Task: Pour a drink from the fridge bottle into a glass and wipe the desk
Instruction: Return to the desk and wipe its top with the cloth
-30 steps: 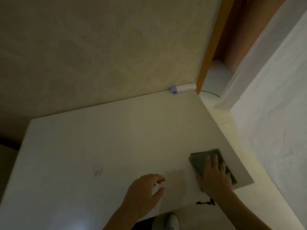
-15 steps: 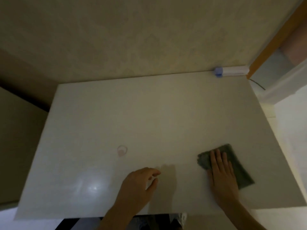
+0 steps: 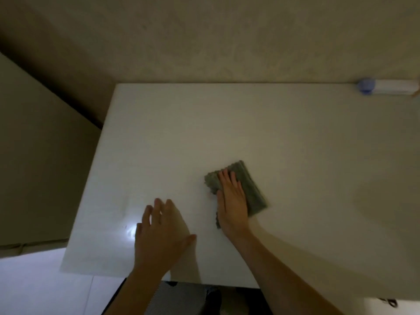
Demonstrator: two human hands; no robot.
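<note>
Since half a second ago the right hand [image 3: 232, 201] and the grey cloth [image 3: 246, 188] have slid leftward across the desk [image 3: 295, 144], from near its right side to about the middle. The small pinkish ring mark that lay left of the cloth no longer shows; only a faint pink trace sits at the cloth's left edge by the thumb. The left hand [image 3: 159, 233] has gone from loosely curled to spread out.

No container is in view.

The cloth lies folded on the desk, tilted, its far end reaching up and right beyond the fingertips [image 3: 225, 175]. The right hand's fingers are straight and together, pressed flat on the cloth's left half, with the palm covering its near corner; a strip of cloth shows on the hand's right side and a sliver below the thumb. The left hand is just left of it, apart from the cloth, fingers fanned, over the desk near the front edge beside a bright glare spot [image 3: 131, 231]. A white device with a blue end [image 3: 386, 87] lies at the far right corner against the wall [image 3: 204, 37].
</note>
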